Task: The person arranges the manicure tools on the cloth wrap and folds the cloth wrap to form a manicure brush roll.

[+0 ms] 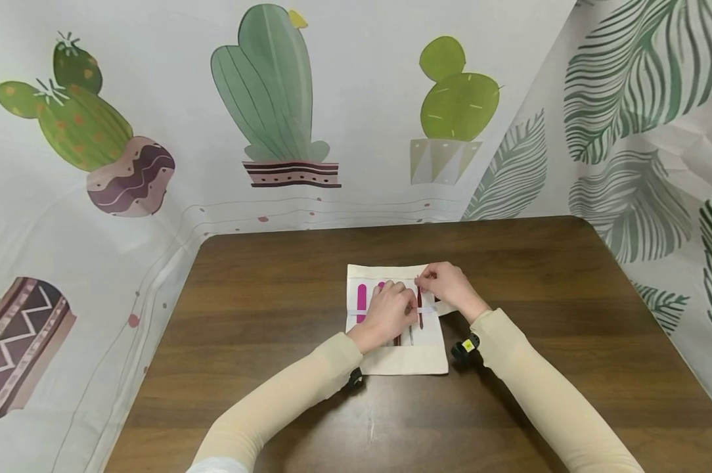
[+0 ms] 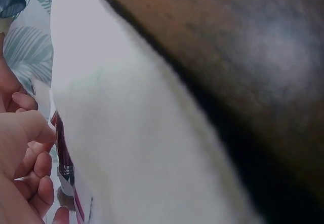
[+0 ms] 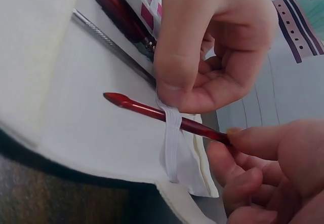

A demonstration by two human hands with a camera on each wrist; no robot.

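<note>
A cream cloth tool roll (image 1: pixel 404 361) lies unfolded on the table with a white elastic band (image 3: pixel 172 148) across it. My right hand (image 1: pixel 448 284) pinches one end of a slim dark red stick (image 3: pixel 136 106) with a spade-shaped tip. The stick passes under the band, its tip over the cloth. Beside it, my left hand (image 1: pixel 389 307) pinches the band between thumb and finger. A thin metal tool (image 3: pixel 109 41) and a dark red-handled brush (image 3: pixel 119 8) lie next to the stick, partly behind the left hand. Pink strips (image 1: pixel 362 299) sit under the band farther left.
The brown wooden table (image 1: pixel 261 289) stretches around the roll on all sides. Behind it hangs a white cloth backdrop (image 1: pixel 368 118) printed with cacti and leaves. A cloth tie (image 1: pixel 447 307) sticks out from the roll's right edge.
</note>
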